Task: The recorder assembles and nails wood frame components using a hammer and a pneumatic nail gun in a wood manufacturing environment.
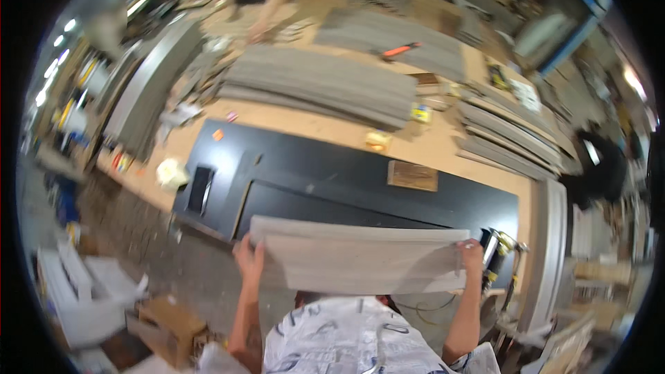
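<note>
A light grey-beige wood-look panel (360,256) is held up across my front, near the table's front edge. My left hand (249,255) grips its left end, and my right hand (471,255) grips its right end. Beyond the panel lies a large dark grey board (318,176) with a recessed rectangle, partly hidden by the panel. On that board rest a brown wood block (413,176) and, at its left, a black flat rectangular object (201,190). Close to my right hand stands a black and yellow tool (497,253), probably a nail gun.
Stacked grey planks (318,86) cover the table's middle, with more planks (509,131) at right. An orange-handled tool (400,50) lies farther back. Another person's arm (267,17) reaches in at the far left. A cardboard box (166,325) sits on the floor at left.
</note>
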`<state>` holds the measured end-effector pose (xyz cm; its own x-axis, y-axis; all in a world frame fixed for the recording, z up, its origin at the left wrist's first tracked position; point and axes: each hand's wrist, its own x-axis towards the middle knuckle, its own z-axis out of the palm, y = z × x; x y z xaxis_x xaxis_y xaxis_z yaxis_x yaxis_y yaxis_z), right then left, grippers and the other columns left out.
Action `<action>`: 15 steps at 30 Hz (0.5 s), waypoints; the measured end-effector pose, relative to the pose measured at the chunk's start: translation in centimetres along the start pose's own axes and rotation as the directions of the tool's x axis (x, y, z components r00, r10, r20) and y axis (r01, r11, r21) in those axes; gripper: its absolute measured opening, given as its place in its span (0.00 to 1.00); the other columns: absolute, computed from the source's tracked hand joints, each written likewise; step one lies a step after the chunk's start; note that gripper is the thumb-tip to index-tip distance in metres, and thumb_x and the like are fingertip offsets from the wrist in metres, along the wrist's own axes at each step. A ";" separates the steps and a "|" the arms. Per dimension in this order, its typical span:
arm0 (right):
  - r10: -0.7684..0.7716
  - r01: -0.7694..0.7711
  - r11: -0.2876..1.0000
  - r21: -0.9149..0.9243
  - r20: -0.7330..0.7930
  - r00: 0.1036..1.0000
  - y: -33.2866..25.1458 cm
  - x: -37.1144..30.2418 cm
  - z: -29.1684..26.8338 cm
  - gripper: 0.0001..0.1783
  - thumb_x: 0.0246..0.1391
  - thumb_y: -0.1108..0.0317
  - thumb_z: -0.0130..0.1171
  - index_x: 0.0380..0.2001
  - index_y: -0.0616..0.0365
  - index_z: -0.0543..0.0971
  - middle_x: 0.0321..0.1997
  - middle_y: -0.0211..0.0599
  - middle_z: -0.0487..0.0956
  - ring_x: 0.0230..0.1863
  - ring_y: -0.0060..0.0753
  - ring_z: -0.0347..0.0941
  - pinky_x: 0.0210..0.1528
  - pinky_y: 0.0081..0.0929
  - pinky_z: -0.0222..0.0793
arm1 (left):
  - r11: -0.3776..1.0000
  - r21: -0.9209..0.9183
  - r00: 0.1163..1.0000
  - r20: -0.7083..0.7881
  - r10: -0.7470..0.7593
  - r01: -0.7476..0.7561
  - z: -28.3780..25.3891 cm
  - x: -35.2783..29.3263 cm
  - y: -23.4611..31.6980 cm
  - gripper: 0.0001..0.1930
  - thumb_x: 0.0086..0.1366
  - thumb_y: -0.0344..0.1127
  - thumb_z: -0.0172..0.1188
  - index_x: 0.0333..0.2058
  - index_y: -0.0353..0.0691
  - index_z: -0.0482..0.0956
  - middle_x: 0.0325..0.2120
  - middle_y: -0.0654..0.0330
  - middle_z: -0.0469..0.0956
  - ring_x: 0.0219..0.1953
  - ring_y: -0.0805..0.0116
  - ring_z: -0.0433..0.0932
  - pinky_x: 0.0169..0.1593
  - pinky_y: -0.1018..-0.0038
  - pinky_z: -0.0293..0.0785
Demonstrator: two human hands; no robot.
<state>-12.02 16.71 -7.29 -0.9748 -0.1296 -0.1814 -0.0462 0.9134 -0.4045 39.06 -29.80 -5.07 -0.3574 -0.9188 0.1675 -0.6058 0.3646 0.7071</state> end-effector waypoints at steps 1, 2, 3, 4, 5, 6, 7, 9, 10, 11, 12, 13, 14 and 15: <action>0.002 -0.006 0.999 0.046 0.083 0.997 -2.6 -1.9 0.4 0.30 0.42 0.55 0.77 0.42 0.67 0.81 0.38 0.54 0.84 0.40 0.54 0.80 0.47 0.42 0.75 | 0.992 0.015 0.992 -0.002 -0.125 0.125 -1.3 -2.1 0.6 0.25 0.63 0.41 0.63 0.55 0.34 0.74 0.44 0.42 0.77 0.46 0.44 0.72 0.53 0.57 0.67; 0.005 -0.019 0.996 0.091 0.156 0.988 -5.8 -4.1 0.0 0.30 0.42 0.54 0.77 0.42 0.67 0.81 0.41 0.57 0.83 0.43 0.56 0.80 0.48 0.43 0.74 | 0.976 0.091 0.979 0.038 -0.200 0.196 -2.8 -3.6 0.7 0.24 0.67 0.40 0.60 0.57 0.33 0.72 0.47 0.42 0.77 0.47 0.42 0.73 0.55 0.57 0.68; -0.042 0.043 0.997 0.057 -0.031 0.999 -3.7 -4.6 1.1 0.32 0.41 0.51 0.78 0.43 0.65 0.80 0.47 0.60 0.79 0.51 0.59 0.75 0.54 0.46 0.71 | 0.957 0.227 0.983 -0.028 -0.182 0.184 -2.0 -4.9 -0.7 0.25 0.70 0.41 0.57 0.59 0.31 0.69 0.51 0.40 0.75 0.50 0.40 0.74 0.57 0.58 0.69; -0.063 0.065 0.998 0.021 -0.095 0.993 -3.7 -5.8 1.3 0.33 0.40 0.50 0.79 0.42 0.65 0.80 0.45 0.58 0.80 0.48 0.54 0.77 0.51 0.44 0.74 | 0.932 0.218 0.954 0.005 -0.299 0.291 -2.8 -5.2 0.2 0.27 0.71 0.43 0.57 0.61 0.30 0.67 0.54 0.37 0.73 0.55 0.40 0.74 0.58 0.60 0.69; -0.101 0.101 0.995 -0.012 -0.145 0.984 -5.1 -6.8 1.7 0.35 0.39 0.49 0.80 0.42 0.65 0.80 0.43 0.55 0.81 0.46 0.50 0.80 0.48 0.41 0.76 | 0.968 0.111 0.974 -0.007 -0.228 0.227 -3.3 -5.7 -1.6 0.27 0.72 0.43 0.58 0.61 0.29 0.67 0.54 0.38 0.73 0.55 0.43 0.74 0.58 0.61 0.69; -0.092 0.093 0.996 0.004 -0.123 0.988 -7.2 -8.3 1.4 0.40 0.40 0.49 0.79 0.50 0.65 0.75 0.48 0.55 0.78 0.49 0.51 0.77 0.50 0.41 0.74 | 0.985 0.008 0.984 -0.039 -0.172 0.173 -4.2 -6.0 -4.2 0.28 0.72 0.44 0.58 0.61 0.28 0.67 0.55 0.40 0.74 0.55 0.45 0.74 0.57 0.62 0.70; -0.123 0.130 0.989 0.063 -0.109 0.986 -5.7 -8.3 1.5 0.42 0.42 0.50 0.78 0.54 0.64 0.72 0.47 0.53 0.77 0.48 0.49 0.75 0.52 0.40 0.72 | 0.966 -0.186 0.983 0.003 -0.184 0.181 -3.9 -5.7 -5.3 0.28 0.71 0.44 0.59 0.60 0.28 0.68 0.54 0.42 0.74 0.55 0.49 0.74 0.57 0.62 0.70; -0.090 0.100 0.973 0.206 -0.061 0.994 -6.3 -9.4 0.5 0.40 0.44 0.51 0.77 0.53 0.63 0.71 0.48 0.52 0.76 0.50 0.49 0.74 0.53 0.39 0.71 | 0.861 -0.407 0.952 0.141 -0.271 0.305 -5.1 -5.5 -6.4 0.29 0.72 0.40 0.58 0.65 0.30 0.62 0.60 0.45 0.69 0.60 0.55 0.70 0.61 0.65 0.66; -0.083 0.074 0.937 0.342 0.012 0.996 -6.8 -10.5 -0.4 0.38 0.45 0.53 0.76 0.53 0.62 0.71 0.49 0.50 0.76 0.52 0.49 0.73 0.55 0.39 0.69 | 0.801 -0.437 0.910 0.256 -0.325 0.409 -6.0 -5.2 -6.6 0.32 0.73 0.35 0.56 0.70 0.31 0.55 0.66 0.45 0.63 0.65 0.57 0.65 0.65 0.66 0.61; -0.065 0.064 0.931 0.360 -0.011 0.998 -7.2 -11.3 -1.2 0.38 0.45 0.53 0.76 0.53 0.62 0.71 0.49 0.50 0.76 0.52 0.49 0.73 0.55 0.39 0.69 | 0.811 -0.441 0.919 0.264 -0.293 0.385 -6.5 -4.9 -6.6 0.32 0.73 0.35 0.56 0.70 0.31 0.55 0.66 0.45 0.63 0.65 0.57 0.65 0.65 0.66 0.61; -0.065 0.061 0.907 0.416 -0.005 0.998 -7.2 -12.0 -2.4 0.36 0.47 0.55 0.75 0.54 0.63 0.71 0.50 0.50 0.75 0.54 0.49 0.72 0.57 0.39 0.68 | 0.816 -0.413 0.912 0.253 -0.323 0.404 -6.7 -4.7 -6.1 0.31 0.73 0.36 0.56 0.69 0.30 0.57 0.65 0.46 0.64 0.64 0.58 0.66 0.65 0.66 0.61; -0.065 0.058 0.879 0.473 -0.001 0.998 -7.1 -12.7 -3.6 0.35 0.49 0.57 0.74 0.54 0.63 0.71 0.52 0.50 0.75 0.56 0.49 0.71 0.59 0.39 0.67 | 0.822 -0.384 0.905 0.240 -0.351 0.421 -6.7 -4.2 -5.5 0.31 0.73 0.37 0.57 0.68 0.30 0.58 0.64 0.48 0.66 0.63 0.59 0.66 0.65 0.66 0.61; -0.030 0.038 0.875 0.483 -0.024 0.999 -6.7 -13.7 -5.5 0.35 0.49 0.57 0.74 0.54 0.63 0.71 0.52 0.50 0.75 0.56 0.49 0.71 0.59 0.39 0.67 | 0.832 -0.382 0.910 0.266 -0.317 0.402 -6.7 -3.5 -0.7 0.31 0.73 0.37 0.57 0.68 0.30 0.58 0.64 0.48 0.66 0.63 0.59 0.66 0.65 0.66 0.61; 0.002 0.065 0.894 0.444 -0.150 0.989 -6.3 -14.5 -7.8 0.35 0.49 0.59 0.73 0.56 0.63 0.70 0.52 0.49 0.75 0.57 0.48 0.72 0.59 0.38 0.67 | 0.856 -0.368 0.921 0.280 -0.271 0.363 -6.8 -3.1 6.7 0.28 0.73 0.38 0.58 0.65 0.30 0.63 0.61 0.50 0.70 0.60 0.60 0.68 0.63 0.66 0.63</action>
<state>0.73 15.88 4.88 -0.9966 -0.0681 -0.0458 -0.0081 0.6367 -0.7711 40.92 -25.56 3.89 -0.3640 -0.9027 -0.2294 -0.3869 -0.0776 0.9189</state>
